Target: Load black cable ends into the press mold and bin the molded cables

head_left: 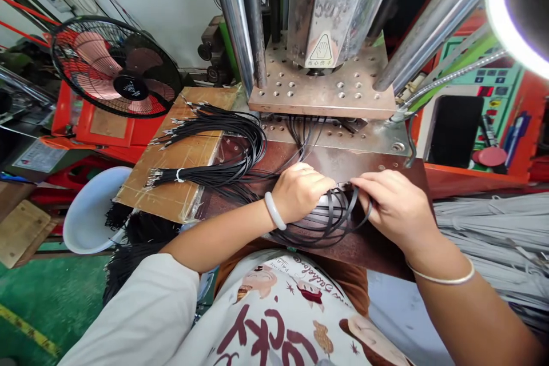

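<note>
My left hand (pixel 300 195), with a white bangle at its wrist, is closed in a pinch at the near edge of the press. What its fingertips hold cannot be made out. To its right, my right hand (pixel 397 209) pinches a black cable (pixel 355 200) between thumb and fingers. Small metallic parts show between the two hands, partly hidden by the fingers. Several loops of black cable (pixel 315 237) hang below and between the hands over the brown work surface (pixel 373 249). More cables (pixel 302 140) run back under the press plate (pixel 321 104).
A tied bundle of black cables (pixel 240 166) lies on a cardboard-covered board (pixel 189 143) at left. Beyond are a fan (pixel 132 86) and a white basin (pixel 88 211). At right sit a phone (pixel 454 131), pens, a lamp (pixel 500 17) and grey cables (pixel 484 234). Steel columns (pixel 234 17) flank the press.
</note>
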The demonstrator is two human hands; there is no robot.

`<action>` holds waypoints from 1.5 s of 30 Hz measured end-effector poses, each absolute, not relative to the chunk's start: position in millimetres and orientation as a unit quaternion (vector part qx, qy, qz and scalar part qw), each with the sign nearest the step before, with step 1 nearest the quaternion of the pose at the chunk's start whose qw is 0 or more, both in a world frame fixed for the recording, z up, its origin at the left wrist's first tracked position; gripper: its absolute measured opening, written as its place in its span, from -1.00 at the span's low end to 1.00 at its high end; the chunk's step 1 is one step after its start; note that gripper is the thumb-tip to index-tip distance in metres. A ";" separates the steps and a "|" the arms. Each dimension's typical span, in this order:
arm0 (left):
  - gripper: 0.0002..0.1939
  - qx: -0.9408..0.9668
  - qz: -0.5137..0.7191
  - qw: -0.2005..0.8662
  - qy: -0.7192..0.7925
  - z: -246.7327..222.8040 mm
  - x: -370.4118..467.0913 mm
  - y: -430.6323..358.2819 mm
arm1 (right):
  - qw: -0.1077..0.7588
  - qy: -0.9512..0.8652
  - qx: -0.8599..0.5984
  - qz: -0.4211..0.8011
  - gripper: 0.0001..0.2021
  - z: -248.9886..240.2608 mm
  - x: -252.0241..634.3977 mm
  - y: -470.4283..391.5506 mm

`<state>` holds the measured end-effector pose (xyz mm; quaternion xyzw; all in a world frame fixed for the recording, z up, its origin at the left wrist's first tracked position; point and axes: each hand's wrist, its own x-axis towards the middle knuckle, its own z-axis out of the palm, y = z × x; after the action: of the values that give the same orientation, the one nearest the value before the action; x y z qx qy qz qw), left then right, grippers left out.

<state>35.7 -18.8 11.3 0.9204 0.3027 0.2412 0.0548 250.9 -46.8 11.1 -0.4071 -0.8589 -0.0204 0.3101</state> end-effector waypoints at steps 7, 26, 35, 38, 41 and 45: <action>-0.64 0.946 0.197 -0.021 0.256 14.4 40.3 -31.8 | 0.404 -0.800 -0.435 0.090 -0.88 10.8 255.4 -43.2; -0.79 0.871 0.286 0.184 0.355 -2.1 22.5 7.6 | 0.353 -0.851 -0.369 0.122 -0.84 12.4 250.1 -35.9; -0.86 0.885 0.311 0.141 0.317 10.2 15.7 -9.6 | 0.431 -0.741 -0.490 0.159 -0.95 14.6 262.7 -44.1; -0.75 0.913 0.266 0.027 0.310 13.3 16.5 -17.6 | 0.452 -0.733 -0.483 0.159 -0.95 15.0 261.3 -44.5; -0.66 0.932 0.222 -0.032 0.283 16.9 18.9 -26.1 | 0.433 -0.749 -0.479 0.150 -0.92 13.7 260.4 -44.0; -0.65 0.940 0.222 -0.028 0.257 13.5 19.7 -26.2 | 0.389 -0.798 -0.443 0.127 -0.84 11.6 262.6 -41.8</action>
<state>19.7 -26.2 13.5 0.9400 0.2571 0.2225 -0.0280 262.6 -41.8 11.6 -0.4434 -0.7975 0.1266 0.3889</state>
